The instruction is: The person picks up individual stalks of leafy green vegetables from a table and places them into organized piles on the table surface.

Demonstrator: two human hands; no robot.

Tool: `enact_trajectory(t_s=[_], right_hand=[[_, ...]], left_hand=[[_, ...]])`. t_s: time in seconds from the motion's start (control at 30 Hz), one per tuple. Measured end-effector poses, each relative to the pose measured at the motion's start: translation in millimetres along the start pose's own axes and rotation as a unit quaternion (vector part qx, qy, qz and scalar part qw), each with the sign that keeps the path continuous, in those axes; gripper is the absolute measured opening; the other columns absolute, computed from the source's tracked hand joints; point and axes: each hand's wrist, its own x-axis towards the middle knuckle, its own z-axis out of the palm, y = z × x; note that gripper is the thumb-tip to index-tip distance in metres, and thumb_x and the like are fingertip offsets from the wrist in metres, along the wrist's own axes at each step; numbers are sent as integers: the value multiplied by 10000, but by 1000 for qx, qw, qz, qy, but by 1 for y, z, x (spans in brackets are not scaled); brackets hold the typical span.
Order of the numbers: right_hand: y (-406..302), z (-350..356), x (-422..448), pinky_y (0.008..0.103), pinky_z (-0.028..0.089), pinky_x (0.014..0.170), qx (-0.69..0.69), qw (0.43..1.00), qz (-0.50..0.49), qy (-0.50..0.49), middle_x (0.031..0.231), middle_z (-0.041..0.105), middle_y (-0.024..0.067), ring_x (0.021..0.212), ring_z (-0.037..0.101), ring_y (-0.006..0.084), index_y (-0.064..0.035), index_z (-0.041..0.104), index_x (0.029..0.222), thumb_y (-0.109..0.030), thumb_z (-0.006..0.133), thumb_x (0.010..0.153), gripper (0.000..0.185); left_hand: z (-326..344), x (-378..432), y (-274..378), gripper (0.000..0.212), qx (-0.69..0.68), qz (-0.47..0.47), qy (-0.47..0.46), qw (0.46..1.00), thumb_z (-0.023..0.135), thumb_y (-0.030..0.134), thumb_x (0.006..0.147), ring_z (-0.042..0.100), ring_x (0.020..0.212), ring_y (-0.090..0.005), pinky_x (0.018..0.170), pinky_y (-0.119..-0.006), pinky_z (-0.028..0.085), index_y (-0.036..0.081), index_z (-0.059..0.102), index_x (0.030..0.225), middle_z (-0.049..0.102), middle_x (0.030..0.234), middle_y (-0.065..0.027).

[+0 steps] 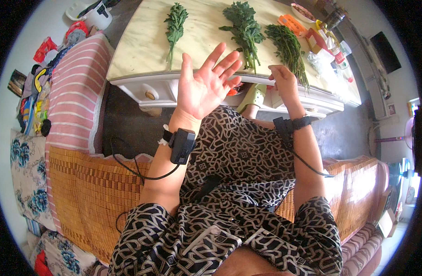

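Observation:
My left hand (pixel 207 82) is raised palm up before the near edge of the marble-patterned table (pixel 138 45), fingers spread, holding nothing. My right hand (pixel 283 77) is by the same edge with its fingers curled; whether something small is between the fingertips I cannot tell. Three lots of leafy greens lie on the tabletop: a small bunch (pixel 175 26) at the left, a larger bunch (pixel 245 29) in the middle, beyond my hands, and a darker, thin-stemmed bunch (pixel 288 48) at the right, its stems hanging over the edge near my right hand. Black devices with cables are strapped to both wrists.
Right on the table are an orange plastic basket (pixel 292 25), a red box (pixel 315 39), a plastic bottle (pixel 339 57), clear plastic bags (pixel 323 67) and a bowl of food (pixel 303 13). A drawer knob (pixel 150 95) is below the tabletop. A bamboo-matted seat (pixel 93 183) lies left.

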Motion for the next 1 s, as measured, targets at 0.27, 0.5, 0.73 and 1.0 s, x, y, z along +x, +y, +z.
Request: enact_trajectory(t_s=[0.27,0.5,0.73,1.0], right_hand=[[1,-2,-2,218,397,479,0,1000,-27,3,706,612,13,516,480,56,-37,677,1008,-237,556,927,248],[-6,-6,-3,265,423,485,-27,999,-6,-16,621,625,31,522,529,87,-21,687,797,-310,603,890,315],[-8,-3,-9,276,449,518,39,998,-35,33,609,609,44,524,547,106,-17,694,820,-329,609,887,330],[-17,-16,-10,267,456,502,-32,999,24,-12,829,692,55,660,620,105,-36,684,987,-274,602,903,266]], left_hand=[[-38,-19,-13,610,-5,-51,-21,998,306,534,983,547,1143,-265,946,-420,416,111,393,1413,575,1268,-131],[-54,-34,-38,546,56,-77,87,992,345,496,986,591,992,-214,848,-366,456,107,480,1345,631,1131,-97],[-36,-41,-24,463,266,-19,108,958,559,358,930,589,886,-145,733,-264,467,33,530,1258,635,1007,-82],[-10,-68,12,219,430,60,147,889,562,259,943,546,765,-112,652,-240,426,58,613,872,622,863,-52]])
